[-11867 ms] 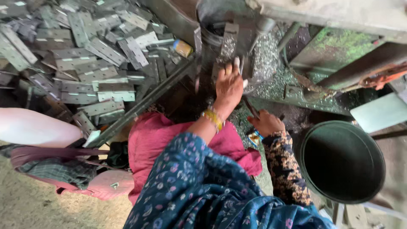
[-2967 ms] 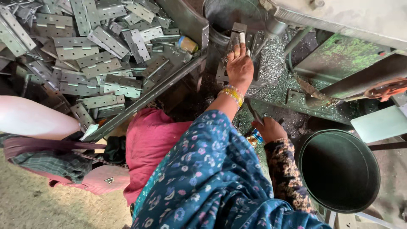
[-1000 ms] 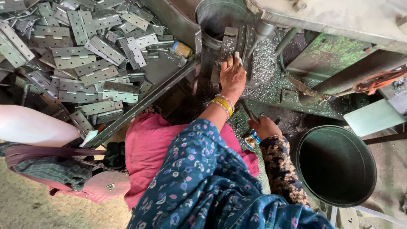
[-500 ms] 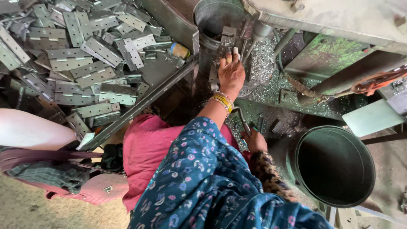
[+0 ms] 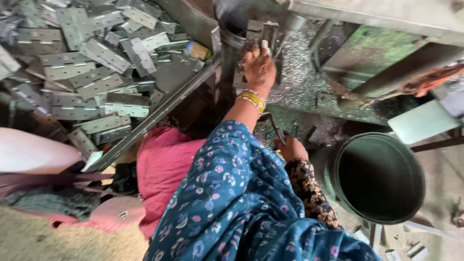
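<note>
My left hand (image 5: 260, 67) pinched a flat grey metal piece (image 5: 254, 34) in the machine. My right hand (image 5: 291, 147) gripped a thin dark handle (image 5: 276, 130) beside the round green bucket (image 5: 338, 159).

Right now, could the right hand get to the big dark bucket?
Probably yes. The right hand sits low beside the machine, and the bucket stands open just to its right with nothing between them. The left hand is up at the machine.

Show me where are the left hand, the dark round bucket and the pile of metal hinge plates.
left hand (image 5: 259, 69), head view, back of the hand
bucket (image 5: 338, 162), head view, left rim
hinge plates (image 5: 92, 82), head view, one flat plate
</note>
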The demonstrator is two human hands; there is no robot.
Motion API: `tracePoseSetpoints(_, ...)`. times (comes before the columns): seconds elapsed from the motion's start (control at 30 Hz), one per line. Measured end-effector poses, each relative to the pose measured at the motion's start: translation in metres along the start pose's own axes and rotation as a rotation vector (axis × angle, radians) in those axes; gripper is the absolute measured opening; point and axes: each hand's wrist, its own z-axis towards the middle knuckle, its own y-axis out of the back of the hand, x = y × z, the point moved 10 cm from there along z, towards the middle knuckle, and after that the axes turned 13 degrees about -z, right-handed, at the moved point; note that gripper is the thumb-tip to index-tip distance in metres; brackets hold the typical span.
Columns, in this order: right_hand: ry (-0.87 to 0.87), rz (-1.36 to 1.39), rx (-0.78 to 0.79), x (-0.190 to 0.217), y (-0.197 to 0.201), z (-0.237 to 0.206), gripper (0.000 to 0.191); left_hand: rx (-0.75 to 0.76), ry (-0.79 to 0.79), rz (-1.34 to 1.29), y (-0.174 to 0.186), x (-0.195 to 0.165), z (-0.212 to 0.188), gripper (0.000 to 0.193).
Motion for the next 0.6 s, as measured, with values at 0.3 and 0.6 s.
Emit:
tracePoseSetpoints(0.3,0.008,-0.002,-0.029,0.002,-0.003,0.007,0.057,-0.034,-0.028,0.027,0.007,-0.005,0.003,0.045)
tracePoseSetpoints(0.6,0.036,-0.073,-0.042,0.011,0.005,-0.001,0.056,-0.082,-0.097,0.043,0.012,-0.006,-0.003,0.042)
